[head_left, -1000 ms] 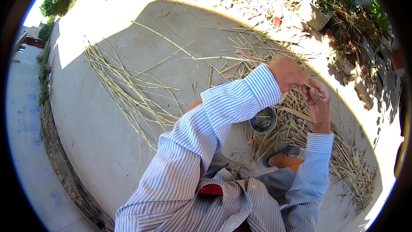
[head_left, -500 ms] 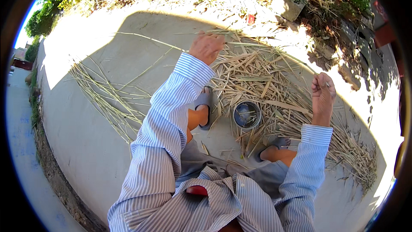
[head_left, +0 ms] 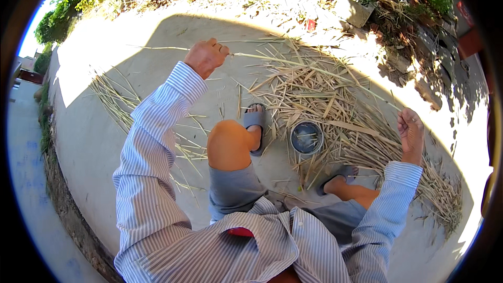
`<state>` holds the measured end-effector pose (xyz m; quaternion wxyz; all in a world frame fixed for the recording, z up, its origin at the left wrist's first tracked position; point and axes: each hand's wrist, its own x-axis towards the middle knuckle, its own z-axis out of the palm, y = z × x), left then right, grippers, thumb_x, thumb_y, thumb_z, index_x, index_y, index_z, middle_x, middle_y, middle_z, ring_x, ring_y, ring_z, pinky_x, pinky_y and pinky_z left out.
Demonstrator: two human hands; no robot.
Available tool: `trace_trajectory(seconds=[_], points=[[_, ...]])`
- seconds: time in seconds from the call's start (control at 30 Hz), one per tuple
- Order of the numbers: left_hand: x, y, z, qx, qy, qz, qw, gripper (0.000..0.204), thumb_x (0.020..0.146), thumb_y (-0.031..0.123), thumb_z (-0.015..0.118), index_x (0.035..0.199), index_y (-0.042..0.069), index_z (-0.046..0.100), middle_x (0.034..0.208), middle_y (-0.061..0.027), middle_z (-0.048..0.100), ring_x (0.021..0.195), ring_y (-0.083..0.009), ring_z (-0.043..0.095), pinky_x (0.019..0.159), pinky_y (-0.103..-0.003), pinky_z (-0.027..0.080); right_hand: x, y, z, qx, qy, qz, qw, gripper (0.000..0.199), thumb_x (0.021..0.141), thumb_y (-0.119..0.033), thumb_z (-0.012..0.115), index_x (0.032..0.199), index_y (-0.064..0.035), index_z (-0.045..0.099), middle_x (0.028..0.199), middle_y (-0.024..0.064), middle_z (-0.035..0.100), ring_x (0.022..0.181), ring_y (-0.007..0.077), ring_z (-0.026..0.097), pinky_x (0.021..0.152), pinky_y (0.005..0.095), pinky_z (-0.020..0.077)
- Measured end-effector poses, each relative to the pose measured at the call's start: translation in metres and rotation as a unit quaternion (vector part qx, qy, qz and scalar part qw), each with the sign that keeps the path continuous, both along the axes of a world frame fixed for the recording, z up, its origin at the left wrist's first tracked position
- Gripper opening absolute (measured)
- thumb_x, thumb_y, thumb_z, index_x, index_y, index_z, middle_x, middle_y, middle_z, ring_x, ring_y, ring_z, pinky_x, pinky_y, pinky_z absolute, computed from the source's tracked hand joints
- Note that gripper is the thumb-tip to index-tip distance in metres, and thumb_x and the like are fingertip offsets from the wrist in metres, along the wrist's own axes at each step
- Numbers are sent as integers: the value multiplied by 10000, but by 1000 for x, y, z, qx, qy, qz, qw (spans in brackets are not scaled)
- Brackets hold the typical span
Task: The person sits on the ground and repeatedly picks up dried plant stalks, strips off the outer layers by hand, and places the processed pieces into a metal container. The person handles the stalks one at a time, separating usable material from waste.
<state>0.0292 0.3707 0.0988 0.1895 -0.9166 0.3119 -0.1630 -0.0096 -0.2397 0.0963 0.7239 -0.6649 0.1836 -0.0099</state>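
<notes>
While the left hand (head_left: 208, 57) sits high at upper centre-left, fingers closed on a long pale stalk (head_left: 272, 59), the right hand (head_left: 411, 128) pinches the stalk's far end at centre right — so it slants down rightward between them, above a heap of short cut pieces (head_left: 314, 94). Small red scrap (head_left: 310, 25) at upper right; any marking on it too small to read.

Left arm stretched up from lower left, striped sleeve (head_left: 152, 147) creased at the elbow, wrist bent, back of hand uppermost. Right forearm nearly upright at lower right, fingers curled in.

Left fingertips hidden behind the knuckles. Another thin stalk length shows left of that hand; cannot tell whether it is the same stalk. Loose stalks (head_left: 112, 97) at left run partly behind the left arm. Round container (head_left: 307, 153) right of centre, near the heap's lower edge, with a few pieces inside — their number hard to make out. Right sandal (head_left: 343, 172) partly covered by the foot; floor (head_left: 89, 162) bends away toward the rim.
</notes>
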Motion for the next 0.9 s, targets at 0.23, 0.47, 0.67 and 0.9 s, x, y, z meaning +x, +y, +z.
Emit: trace_trajectory(seconds=[0.23, 0.47, 0.67, 0.9], points=[[-44, 13, 44, 83, 63, 39, 994, 218, 704, 51, 660, 907, 15, 589, 831, -96, 655, 843, -231, 614, 643, -311, 562, -8, 11, -6, -52, 62, 113, 990, 222, 837, -190, 734, 979, -49, 636, 804, 34, 679, 625, 59, 606, 527, 158, 482], [-77, 66, 67, 122, 27, 80, 989, 176, 762, 130, 639, 893, 24, 590, 809, -77, 652, 830, -214, 608, 619, -293, 545, -6, 75, -7, -69, 109, 184, 974, 217, 840, -198, 729, 962, -49, 629, 787, 36, 676, 607, 66, 611, 516, 160, 481], [-112, 172, 94, 145, 11, 257, 955, 138, 807, 135, 623, 912, 50, 598, 877, -44, 648, 917, -185, 587, 775, -310, 470, -7, 196, -4, -60, 45, 306, 949, 249, 871, -246, 696, 969, -26, 631, 812, 47, 680, 643, 77, 615, 564, 193, 483], [-207, 263, 12, 34, 21, 300, 953, 263, 750, 22, 619, 1012, 27, 606, 973, -110, 637, 1012, -245, 563, 877, -373, 424, -81, 383, 59, -306, -308, 548, 715, 543, 782, -202, 706, 1264, -21, 534, 1201, 234, 577, 1082, 319, 575, 890, 393, 483]])
